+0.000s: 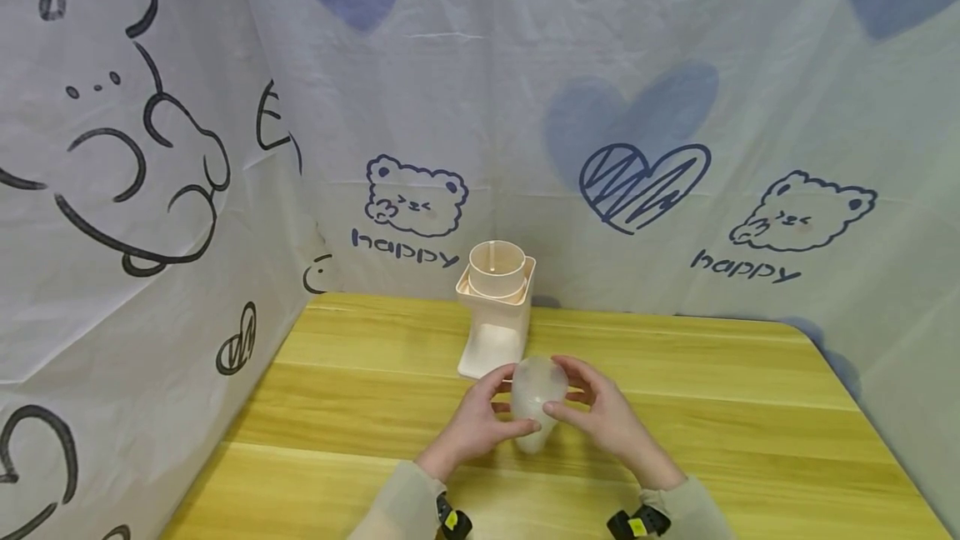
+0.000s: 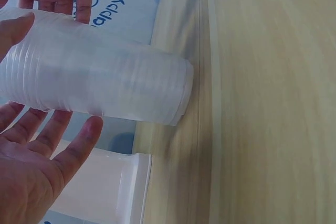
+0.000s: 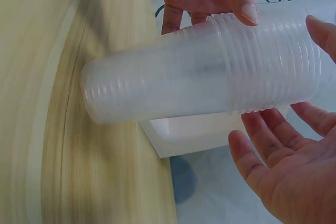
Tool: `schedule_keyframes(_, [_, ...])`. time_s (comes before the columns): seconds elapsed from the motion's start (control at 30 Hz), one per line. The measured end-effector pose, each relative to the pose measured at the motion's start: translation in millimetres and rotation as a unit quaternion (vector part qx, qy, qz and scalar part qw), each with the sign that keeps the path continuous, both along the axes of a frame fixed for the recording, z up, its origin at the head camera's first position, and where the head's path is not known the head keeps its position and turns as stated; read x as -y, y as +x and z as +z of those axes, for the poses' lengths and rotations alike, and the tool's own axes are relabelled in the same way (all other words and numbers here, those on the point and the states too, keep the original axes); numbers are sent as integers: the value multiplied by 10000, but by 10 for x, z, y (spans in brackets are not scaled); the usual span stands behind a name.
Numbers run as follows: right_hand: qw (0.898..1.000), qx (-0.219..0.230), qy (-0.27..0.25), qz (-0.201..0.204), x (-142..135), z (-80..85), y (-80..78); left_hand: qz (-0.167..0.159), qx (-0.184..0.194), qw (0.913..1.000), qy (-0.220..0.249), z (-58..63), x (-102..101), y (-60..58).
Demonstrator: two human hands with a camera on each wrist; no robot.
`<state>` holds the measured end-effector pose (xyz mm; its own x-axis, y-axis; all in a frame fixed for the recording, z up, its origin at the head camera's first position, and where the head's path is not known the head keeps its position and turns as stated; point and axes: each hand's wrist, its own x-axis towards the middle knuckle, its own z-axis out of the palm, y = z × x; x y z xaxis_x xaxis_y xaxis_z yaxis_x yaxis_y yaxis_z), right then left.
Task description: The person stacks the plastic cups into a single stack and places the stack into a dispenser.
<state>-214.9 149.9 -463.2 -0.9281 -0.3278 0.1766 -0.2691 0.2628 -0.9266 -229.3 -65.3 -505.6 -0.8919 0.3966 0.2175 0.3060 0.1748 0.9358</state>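
Observation:
A stack of clear plastic cups [image 1: 538, 390] is held between both hands over the front middle of the table, mouths up and bases close to the wood. My left hand [image 1: 480, 423] grips its left side, thumb in front and fingers behind. From the right, my right hand [image 1: 603, 415] holds it the same way. In the left wrist view the nested cups [image 2: 110, 74] narrow toward the tabletop. The right wrist view shows the ribbed rims of the cups [image 3: 273, 59] at the fingers. Just behind the stack stands a cream-coloured cup holder [image 1: 498, 344] with a round tube on top.
The yellow wood-grain table [image 1: 712, 407] extends to both sides of the hands. A white cloth [image 1: 525, 90] printed with hearts and bears hangs behind it and along the left. Each wrist wears a black strap with a yellow mark.

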Motion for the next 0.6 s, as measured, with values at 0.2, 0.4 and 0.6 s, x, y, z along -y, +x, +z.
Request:
schedule_keyframes(0.2, [9999,3,-117,69,-16,-44,-5,-6,72,10000,-35,40,22,20])
schedule_keyframes(0.4, [9991,-41,-418,38,-60,-99,4,24,58,9998,163,10,34,15])
schedule_keyframes(0.6, [9984,-134,-555,-22,-76,-171,29,187,14,9993,321,46,58,40])
